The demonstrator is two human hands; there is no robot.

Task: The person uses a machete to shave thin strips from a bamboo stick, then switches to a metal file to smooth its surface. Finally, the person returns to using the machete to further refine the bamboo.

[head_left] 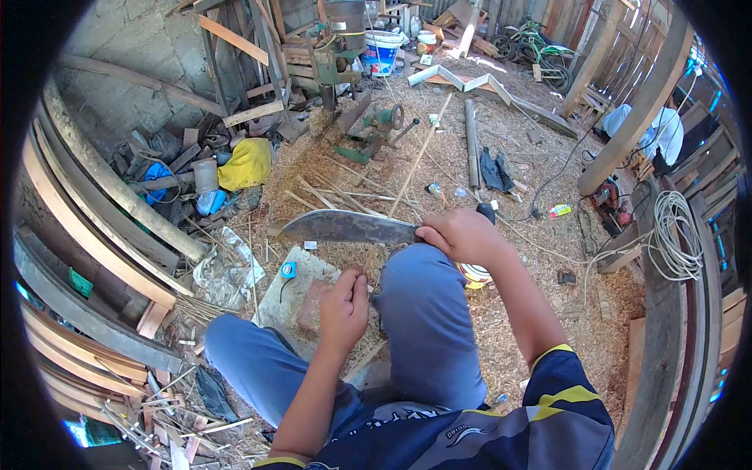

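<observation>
My right hand is wrapped round the handle of a machete, above my raised knee. Its broad, dark blade points left, level across the view. My left hand grips the near end of a long, thin wooden strip below the blade. The strip slants up and away to the right, and the blade crosses over it. Under my left hand lies a pale board with a blue tape measure and a reddish block on it.
Wood shavings and cut strips cover the ground. Ahead stands a green metal vise; a yellow cloth lies left of it. Curved planks lean at the left. A coiled cable hangs at the right, near a crouching person.
</observation>
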